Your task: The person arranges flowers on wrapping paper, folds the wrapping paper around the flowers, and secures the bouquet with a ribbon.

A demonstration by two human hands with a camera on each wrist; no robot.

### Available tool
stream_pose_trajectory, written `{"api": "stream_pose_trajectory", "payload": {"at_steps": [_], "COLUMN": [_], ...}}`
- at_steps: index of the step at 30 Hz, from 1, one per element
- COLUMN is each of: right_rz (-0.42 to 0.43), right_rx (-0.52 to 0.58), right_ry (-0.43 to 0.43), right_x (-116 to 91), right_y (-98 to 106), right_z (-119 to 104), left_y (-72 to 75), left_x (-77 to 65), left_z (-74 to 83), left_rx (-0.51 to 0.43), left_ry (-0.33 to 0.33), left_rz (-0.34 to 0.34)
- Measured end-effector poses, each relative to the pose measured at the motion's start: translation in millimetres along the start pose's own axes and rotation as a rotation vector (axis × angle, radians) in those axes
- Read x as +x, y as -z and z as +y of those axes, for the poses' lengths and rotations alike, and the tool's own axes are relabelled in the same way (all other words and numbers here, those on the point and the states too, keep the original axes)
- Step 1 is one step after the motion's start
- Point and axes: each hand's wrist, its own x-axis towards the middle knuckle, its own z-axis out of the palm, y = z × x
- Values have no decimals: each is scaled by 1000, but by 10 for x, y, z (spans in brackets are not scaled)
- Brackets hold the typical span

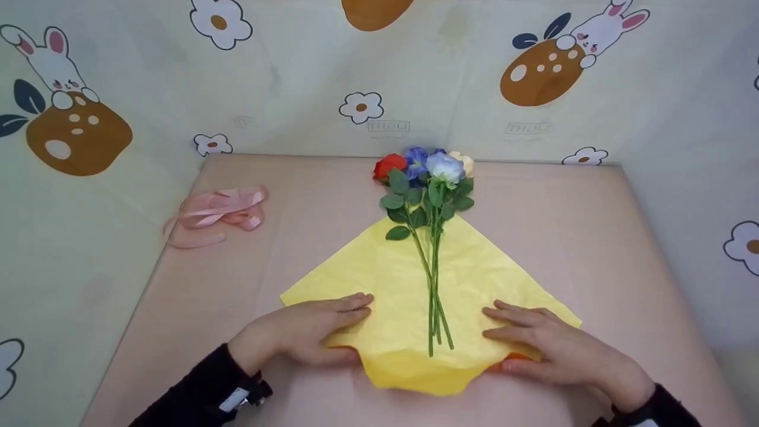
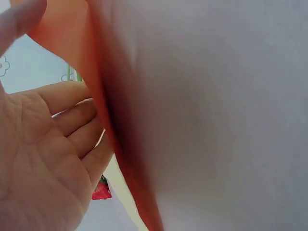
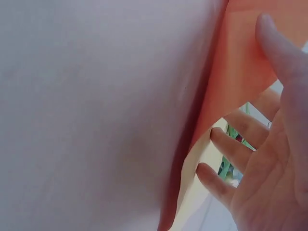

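A sheet of yellow wrapping paper [image 1: 388, 332] lies on the table with its near edge bent upward. On it rests a bunch of flowers with green stems [image 1: 436, 284], its red [image 1: 388, 168], blue, pale blue [image 1: 445, 167] and cream heads past the far corner. My left hand [image 1: 305, 332] holds the paper's near left edge, fingers on the yellow face and thumb on the orange underside [image 3: 236, 67]. At the near right edge, my right hand [image 1: 554, 344] pinches the paper the same way. Both wrist views show the thumbs apart from the fingers, across the sheet.
A loose pink ribbon [image 1: 222, 210] lies in a heap at the table's far left. Pale pink covers the tabletop [image 1: 551, 219]. Behind and beside it hangs a cloth [image 1: 296, 89] printed with rabbits and flowers.
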Motion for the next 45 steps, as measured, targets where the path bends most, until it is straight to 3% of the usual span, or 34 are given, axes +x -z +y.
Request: {"api": "stream_pose_trajectory", "payload": {"at_steps": [4,12,21,24,29,34,37,41,45], "right_rz": [-20,49,-97,-133,-109,-50,-29,-53,-110], "right_rx": [-28,-83,-61,-118,-201,-326,-370,-320,-251], "right_ry": [-97,-120,-135,-120,-67,34,95,179,190], "right_x": [13,33,121,196,367,543,619,655,653], "right_y": [-3,-30,54,93,118,22,-21,-58,-101], "right_z": [-4,2,-70,-126,-254,-381,-433,-458,-446], "left_y": [-7,-35,-7,25,64,-40,-107,-152,-207], "left_x": [13,24,49,99,258,454,534,581,620], "left_z": [-35,-87,-44,24,240,478,560,615,634], "left_rx": [20,107,128,195,328,553,670,691,639], "left_ry": [55,91,117,94,-3,-96,-113,-111,-124], "left_rz": [50,66,20,7,20,75,73,23,-23]}}
